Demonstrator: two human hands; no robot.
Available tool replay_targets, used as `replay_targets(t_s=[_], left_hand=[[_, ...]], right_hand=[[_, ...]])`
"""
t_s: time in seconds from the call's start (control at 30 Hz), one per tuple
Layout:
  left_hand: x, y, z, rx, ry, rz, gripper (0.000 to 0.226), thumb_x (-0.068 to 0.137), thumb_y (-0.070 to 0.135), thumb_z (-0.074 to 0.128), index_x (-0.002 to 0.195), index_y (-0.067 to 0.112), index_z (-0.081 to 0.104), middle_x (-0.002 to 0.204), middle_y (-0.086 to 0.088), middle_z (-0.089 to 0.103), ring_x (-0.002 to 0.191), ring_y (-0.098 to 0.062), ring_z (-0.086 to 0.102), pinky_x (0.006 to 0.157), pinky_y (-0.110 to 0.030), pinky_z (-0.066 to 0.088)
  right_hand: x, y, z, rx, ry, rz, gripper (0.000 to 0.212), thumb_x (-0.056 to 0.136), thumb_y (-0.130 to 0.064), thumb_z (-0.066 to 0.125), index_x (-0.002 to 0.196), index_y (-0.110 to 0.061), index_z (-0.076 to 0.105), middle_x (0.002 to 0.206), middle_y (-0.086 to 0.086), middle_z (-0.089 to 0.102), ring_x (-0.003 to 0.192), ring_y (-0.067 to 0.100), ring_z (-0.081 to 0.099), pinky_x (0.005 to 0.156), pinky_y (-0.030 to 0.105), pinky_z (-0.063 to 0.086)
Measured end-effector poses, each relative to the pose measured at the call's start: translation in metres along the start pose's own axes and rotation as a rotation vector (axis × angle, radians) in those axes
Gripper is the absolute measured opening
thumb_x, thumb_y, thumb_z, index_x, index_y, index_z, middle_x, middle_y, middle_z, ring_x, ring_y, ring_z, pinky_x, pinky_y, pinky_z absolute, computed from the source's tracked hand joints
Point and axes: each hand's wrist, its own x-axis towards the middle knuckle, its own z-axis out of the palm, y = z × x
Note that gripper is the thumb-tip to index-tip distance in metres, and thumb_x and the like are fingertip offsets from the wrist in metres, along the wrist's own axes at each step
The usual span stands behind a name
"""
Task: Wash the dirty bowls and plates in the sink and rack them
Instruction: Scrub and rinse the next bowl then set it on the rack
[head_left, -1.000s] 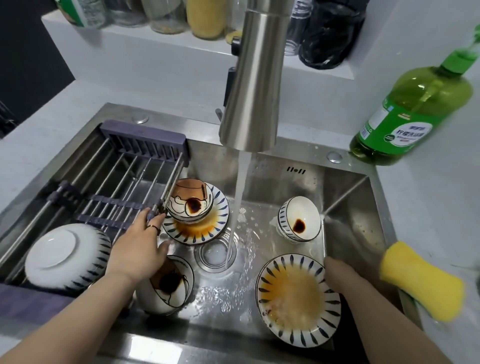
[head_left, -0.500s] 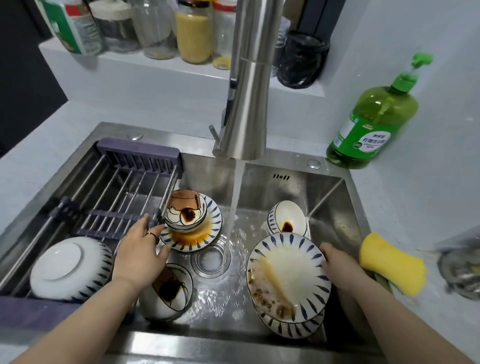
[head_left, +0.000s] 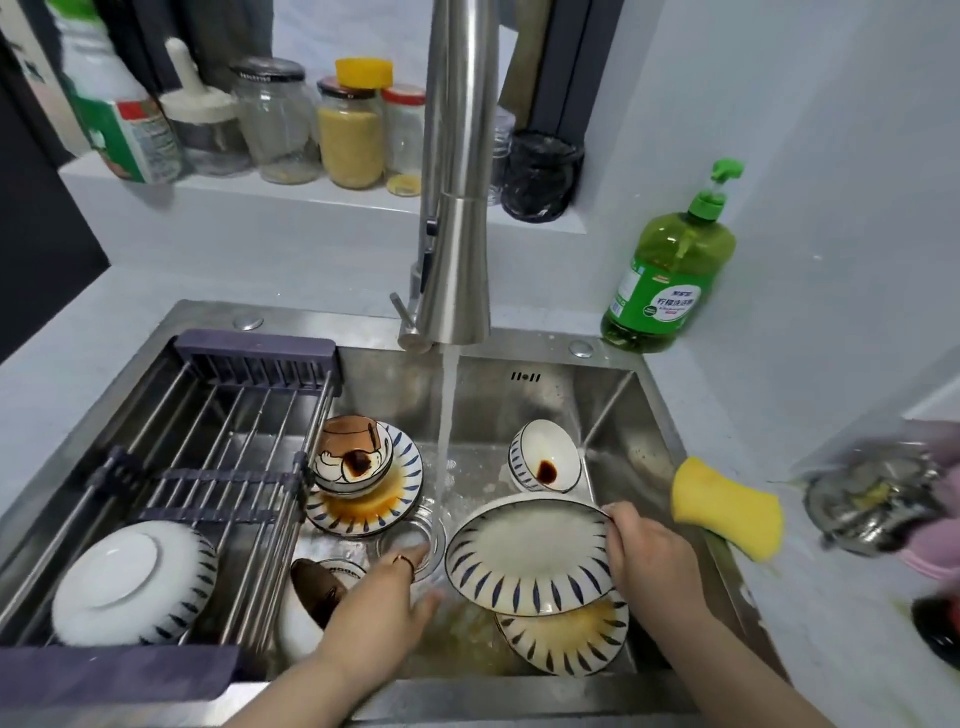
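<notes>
My right hand (head_left: 649, 558) grips the right rim of a blue-striped plate (head_left: 524, 556), held tilted above a second sauce-stained plate (head_left: 566, 636) on the sink floor. My left hand (head_left: 387, 603), a ring on one finger, reaches with relaxed fingers toward the lifted plate's left edge, over the drain (head_left: 410, 538). Water runs from the faucet (head_left: 457, 218). A cartoon bowl (head_left: 350, 457) sits on a dirty plate (head_left: 363, 506) at the left. A striped bowl (head_left: 545, 457) with a sauce spot lies at the back right. Another dirty bowl (head_left: 311, 597) is under my left forearm.
A metal rack (head_left: 208, 441) spans the sink's left half, with one upturned white bowl (head_left: 132, 582) on it. A yellow sponge (head_left: 727, 506) lies on the right rim, a green soap bottle (head_left: 670, 275) behind it. Jars line the back shelf. A metal strainer (head_left: 872, 499) sits far right.
My right hand has raised the top striped plate off the one beneath and tilted it. My left hand left the rack's edge and moved right, over the drain toward the plate.
</notes>
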Motion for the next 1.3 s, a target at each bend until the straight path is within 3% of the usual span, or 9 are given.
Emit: replay_targets(t_s=[0.13, 0.27, 0.43, 0.63, 0.83, 0.97, 1.07, 1.17, 1.3], left_hand=[[0.007, 0.008, 0.014, -0.339, -0.192, -0.07, 0.056, 0.092, 0.024, 0.052, 0.141, 0.016, 0.026, 0.132, 0.003, 0.047, 0.125, -0.014, 0.045, 0.106, -0.025, 0.034], [0.014, 0.028, 0.018, -0.815, -0.217, -0.245, 0.02, 0.089, 0.009, 0.055, 0.107, 0.016, 0.052, 0.111, -0.007, 0.063, 0.105, -0.024, 0.058, 0.096, -0.04, 0.046], [0.017, 0.059, 0.013, -1.049, -0.26, -0.325, 0.028, 0.088, -0.013, 0.036, 0.087, 0.009, 0.054, 0.082, -0.011, 0.066, 0.069, -0.022, 0.063, 0.044, -0.023, 0.052], [0.021, 0.063, 0.013, -1.168, -0.335, -0.393, 0.025, 0.089, -0.012, 0.036, 0.102, -0.001, 0.053, 0.089, -0.016, 0.065, 0.067, -0.023, 0.065, 0.042, -0.023, 0.051], [0.028, 0.061, 0.016, -1.16, -0.318, -0.44, 0.028, 0.088, -0.012, 0.037, 0.112, -0.005, 0.051, 0.089, -0.018, 0.066, 0.059, -0.02, 0.068, 0.043, -0.026, 0.053], [0.031, 0.059, 0.017, -1.169, -0.319, -0.442, 0.028, 0.088, -0.011, 0.037, 0.11, -0.002, 0.053, 0.093, -0.016, 0.067, 0.073, -0.023, 0.067, 0.05, -0.029, 0.056], [0.03, 0.064, 0.016, -1.187, -0.34, -0.415, 0.024, 0.088, -0.012, 0.037, 0.098, 0.0, 0.056, 0.08, -0.012, 0.071, 0.065, -0.02, 0.069, 0.046, -0.027, 0.054], [0.028, 0.07, 0.015, -1.179, -0.355, -0.378, 0.026, 0.088, -0.014, 0.036, 0.087, 0.0, 0.058, 0.061, -0.008, 0.07, 0.052, -0.015, 0.067, 0.043, -0.025, 0.053], [0.026, 0.07, 0.014, -1.203, -0.317, -0.384, 0.022, 0.087, -0.014, 0.036, 0.09, -0.003, 0.054, 0.061, -0.01, 0.07, 0.052, -0.017, 0.067, 0.043, -0.027, 0.053]], right_hand=[[0.003, 0.0, -0.016, 0.169, -0.107, 0.181, 0.014, 0.094, -0.019, 0.05, 0.105, -0.011, 0.054, 0.085, 0.008, 0.069, 0.077, 0.025, 0.064, 0.057, 0.031, 0.04], [0.009, 0.008, -0.03, 0.568, -0.097, 0.313, 0.011, 0.095, -0.013, 0.046, 0.102, -0.011, 0.054, 0.082, -0.003, 0.064, 0.072, 0.01, 0.056, 0.056, 0.016, 0.04], [0.023, 0.03, -0.042, 0.773, -0.163, 0.386, 0.012, 0.095, -0.011, 0.045, 0.104, -0.015, 0.053, 0.081, -0.01, 0.057, 0.078, 0.006, 0.055, 0.059, 0.006, 0.039], [0.021, 0.092, -0.03, -0.002, -0.279, 0.339, 0.055, 0.091, -0.036, 0.052, 0.14, -0.018, 0.033, 0.148, 0.004, 0.031, 0.137, 0.021, 0.026, 0.109, 0.025, 0.018], [0.028, 0.104, -0.014, -0.037, -0.179, 0.32, 0.043, 0.09, -0.02, 0.052, 0.132, -0.012, 0.046, 0.132, 0.008, 0.052, 0.119, 0.028, 0.048, 0.096, 0.032, 0.033], [0.039, 0.074, -0.039, 0.681, 0.105, 0.566, 0.019, 0.093, -0.008, 0.049, 0.111, -0.007, 0.055, 0.099, 0.016, 0.061, 0.089, 0.032, 0.058, 0.065, 0.029, 0.043], [0.049, 0.023, -0.064, 1.287, -0.202, 0.552, 0.019, 0.091, -0.011, 0.054, 0.107, -0.019, 0.047, 0.102, 0.01, 0.062, 0.08, 0.022, 0.063, 0.062, 0.024, 0.053], [0.052, -0.016, -0.053, 1.043, -0.474, 0.366, 0.02, 0.091, -0.02, 0.056, 0.103, -0.026, 0.041, 0.11, 0.003, 0.059, 0.09, 0.018, 0.062, 0.076, 0.029, 0.052], [0.054, -0.03, -0.035, 0.283, -0.188, 0.184, 0.06, 0.092, -0.019, 0.052, 0.143, -0.022, 0.02, 0.149, -0.001, 0.022, 0.136, 0.017, 0.023, 0.111, 0.029, 0.02]])
